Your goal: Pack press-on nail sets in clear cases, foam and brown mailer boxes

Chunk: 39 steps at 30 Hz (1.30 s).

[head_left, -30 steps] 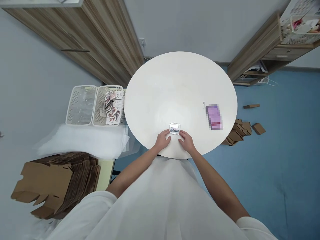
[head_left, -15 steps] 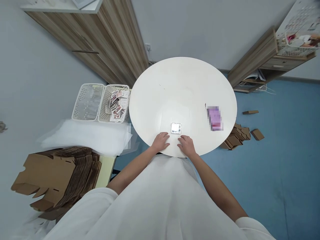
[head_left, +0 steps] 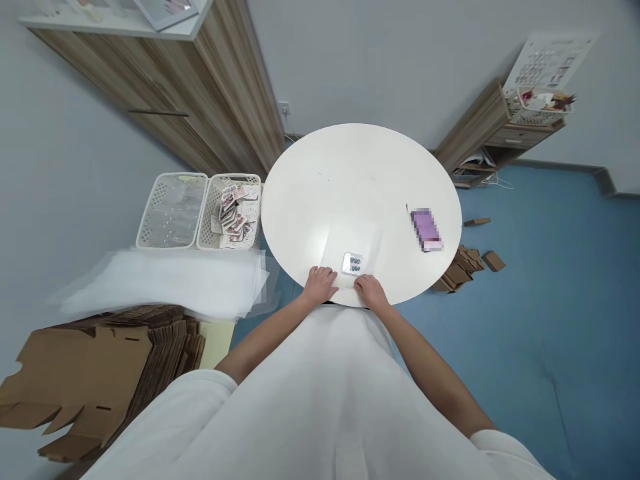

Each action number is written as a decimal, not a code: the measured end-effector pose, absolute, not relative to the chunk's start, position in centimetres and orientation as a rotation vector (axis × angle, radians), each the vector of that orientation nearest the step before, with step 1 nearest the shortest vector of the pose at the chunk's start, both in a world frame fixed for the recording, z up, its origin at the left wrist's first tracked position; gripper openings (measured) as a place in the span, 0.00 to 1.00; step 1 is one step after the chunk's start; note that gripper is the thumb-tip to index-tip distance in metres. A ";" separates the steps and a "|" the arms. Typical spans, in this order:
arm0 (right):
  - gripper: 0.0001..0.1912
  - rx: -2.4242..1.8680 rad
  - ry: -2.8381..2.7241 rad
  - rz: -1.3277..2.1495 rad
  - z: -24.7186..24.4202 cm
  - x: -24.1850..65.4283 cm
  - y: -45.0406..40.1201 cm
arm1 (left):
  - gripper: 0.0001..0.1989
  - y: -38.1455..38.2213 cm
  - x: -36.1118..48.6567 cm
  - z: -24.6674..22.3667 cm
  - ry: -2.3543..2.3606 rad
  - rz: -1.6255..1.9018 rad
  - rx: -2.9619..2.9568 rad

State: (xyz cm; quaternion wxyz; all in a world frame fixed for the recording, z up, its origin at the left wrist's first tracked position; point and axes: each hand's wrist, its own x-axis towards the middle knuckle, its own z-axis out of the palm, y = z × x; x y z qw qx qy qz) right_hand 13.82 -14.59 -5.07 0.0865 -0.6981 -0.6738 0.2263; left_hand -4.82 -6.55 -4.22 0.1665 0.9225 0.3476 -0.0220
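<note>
A small clear case (head_left: 353, 264) with several dark oval pieces in it lies on a thin translucent white sheet (head_left: 345, 241), near the front of the round white table. My left hand (head_left: 321, 285) rests at the sheet's near left corner, its fingers stretched out and the thumb apart from them. At the near right corner, my right hand (head_left: 371, 291) has its fingers curled together on the sheet's edge, just below the case. Its thumb is hidden. Neither hand touches the case.
A blurred purple item (head_left: 427, 230) lies on the right of the table (head_left: 365, 167). Left of it stand white baskets (head_left: 203, 213), one holding printed cards (head_left: 236, 217). Translucent sheets (head_left: 190, 280) and flattened cardboard boxes (head_left: 95, 373) are stacked below. Small cardboard boxes (head_left: 463, 267) lie on the floor.
My right hand's fingers have drawn together and inward at the sheet's edge. The case has turned slightly and its dark pieces now show without glare. The whole view has shifted a little.
</note>
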 end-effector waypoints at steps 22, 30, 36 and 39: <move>0.12 -2.494 -1.447 0.654 -4.8 14.9 -13.6 | 0.10 -1.3 -4.0 -4.6 1.332 0.070 2.083; 0.08 -2.485 -1.491 0.414 -5.5 14.1 -13.3 | 0.16 -2.1 -3.0 -4.6 1.104 0.209 2.500; 0.15 -2.172 -1.933 0.368 -5.0 13.6 -13.5 | 0.15 -2.3 -2.4 -4.1 0.689 0.162 2.501; 0.10 -2.118 -1.995 0.388 -4.7 13.5 -13.5 | 0.13 -2.2 -2.6 -3.6 0.612 0.081 2.545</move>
